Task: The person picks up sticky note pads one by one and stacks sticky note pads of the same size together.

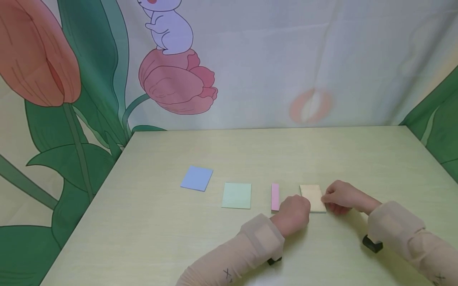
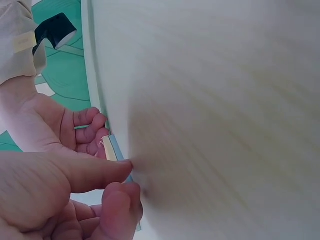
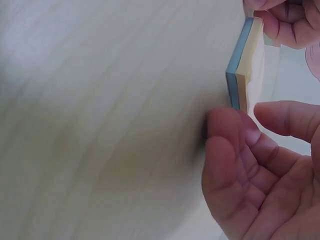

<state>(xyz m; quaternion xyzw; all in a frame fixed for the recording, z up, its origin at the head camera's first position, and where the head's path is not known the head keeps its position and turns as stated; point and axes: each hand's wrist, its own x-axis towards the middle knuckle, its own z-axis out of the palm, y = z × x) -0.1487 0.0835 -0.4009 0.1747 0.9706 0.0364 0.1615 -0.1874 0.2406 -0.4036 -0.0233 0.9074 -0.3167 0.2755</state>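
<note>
A cream sticky note pad [image 1: 312, 195] lies flat on the table, stacked on a blue pad [image 3: 234, 85] whose edge shows beneath it. My left hand [image 1: 292, 214] is at the stack's near left side, with thumb [image 2: 117, 171] and curled index finger pinching its edge. From the opposite side my right hand [image 1: 345, 197] holds the stack's edge between thumb and bent fingers, the fingertips [image 3: 225, 125] right at the corner. Close to the left hand, a narrow pink block of notes [image 1: 274, 196] is partly covered by it.
Left of the hands lie a square mint-green pad [image 1: 236, 195] and, farther back, a blue square pad [image 1: 196, 178] set at an angle. The pale wood table [image 1: 150, 230] ends at a printed curtain [image 1: 250, 71] behind.
</note>
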